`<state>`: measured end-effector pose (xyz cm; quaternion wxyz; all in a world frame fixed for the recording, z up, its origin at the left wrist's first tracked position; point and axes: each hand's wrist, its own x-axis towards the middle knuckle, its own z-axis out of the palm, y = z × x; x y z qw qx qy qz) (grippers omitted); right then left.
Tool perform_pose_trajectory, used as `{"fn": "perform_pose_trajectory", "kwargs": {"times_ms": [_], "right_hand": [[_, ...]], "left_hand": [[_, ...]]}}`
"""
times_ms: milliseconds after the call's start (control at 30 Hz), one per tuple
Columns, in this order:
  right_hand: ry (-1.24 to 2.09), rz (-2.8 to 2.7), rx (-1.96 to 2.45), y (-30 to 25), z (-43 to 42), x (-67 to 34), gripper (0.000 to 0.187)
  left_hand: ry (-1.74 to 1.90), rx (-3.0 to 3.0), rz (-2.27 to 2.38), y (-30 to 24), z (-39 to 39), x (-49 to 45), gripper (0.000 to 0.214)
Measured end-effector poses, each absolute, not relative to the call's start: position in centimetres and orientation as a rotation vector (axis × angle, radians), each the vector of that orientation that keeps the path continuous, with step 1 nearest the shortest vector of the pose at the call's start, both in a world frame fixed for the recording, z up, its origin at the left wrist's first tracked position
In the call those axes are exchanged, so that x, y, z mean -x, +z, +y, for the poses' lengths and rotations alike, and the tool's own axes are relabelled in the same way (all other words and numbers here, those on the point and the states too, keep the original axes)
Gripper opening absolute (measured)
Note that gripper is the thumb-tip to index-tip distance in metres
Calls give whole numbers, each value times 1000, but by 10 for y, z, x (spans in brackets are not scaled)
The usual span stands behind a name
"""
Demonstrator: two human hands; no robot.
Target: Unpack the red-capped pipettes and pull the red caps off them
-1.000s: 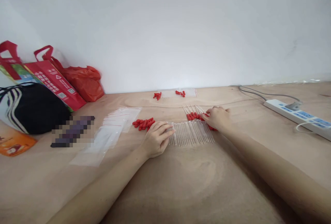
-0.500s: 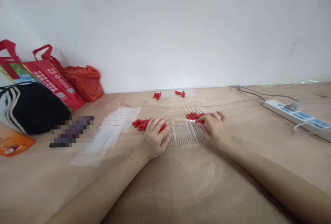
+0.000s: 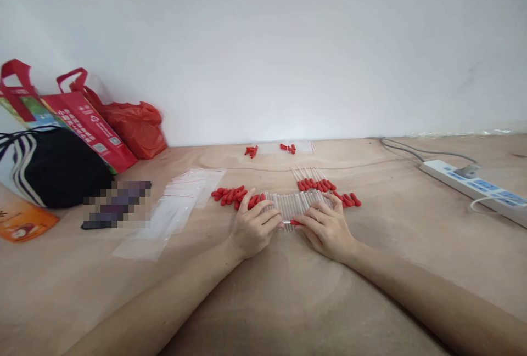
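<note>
Between my two hands, in the head view, lies a clear thin dropper tube (image 3: 287,222) with a red rubber bulb (image 3: 294,222) at its right end. My left hand (image 3: 256,224) pinches the tube's left part; my right hand (image 3: 325,227) has its fingers closed on the bulb. Under and behind them stretches a row of clear dropper tubes (image 3: 292,202) side by side. Loose red bulbs (image 3: 228,196) lie left of the row, and more red bulbs (image 3: 351,200) show past my right hand. Behind the row are several droppers (image 3: 316,184) with red bulbs on their tubes.
Clear zip bags (image 3: 175,202) are spread on the wooden table at left. Small red bulbs (image 3: 251,151) and another clear bag (image 3: 302,147) lie near the wall. A black drawstring bag (image 3: 66,169) and red bags (image 3: 138,128) stand far left; a power strip (image 3: 473,180) lies right.
My right hand has come nearer and to the left from the back of the tube row, bringing the red bulb and tube. My left hand has shifted slightly right and closed on the tube.
</note>
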<state>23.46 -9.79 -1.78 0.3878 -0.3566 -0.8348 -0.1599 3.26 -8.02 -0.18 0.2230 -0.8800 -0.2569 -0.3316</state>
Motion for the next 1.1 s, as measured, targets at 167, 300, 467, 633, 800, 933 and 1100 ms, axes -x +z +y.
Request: {"fn": "perform_pose_trajectory", "kwargs": {"times_ms": [167,300,467,633,800,933,1100], "right_hand": [[-371,-2129,904,-20,-99,-234,13],[-349,-2121,927,-20,-98,-243,13],[-328,-2021,1048,-15,-91,-261,14],[-310,-1920,1245,-11,-74,-279,20],[-130,-1724,1630,-12,-57,-316,25],[92,-1581,1834,-8,-52,-335,26],[62,-1692,1898,-2,-55,-333,23]], "left_hand": [[-942,2405,-726,-2,-83,-33,17],[-950,2394,-760,0,-81,-25,17],[-1045,2370,-899,-4,-73,-12,15],[-1095,2425,-924,-12,-65,-19,31],[-1207,2405,-881,-9,-62,-24,30],[-1252,2319,-848,-3,-65,-29,20],[-1192,2417,-811,0,-65,-42,11]]}}
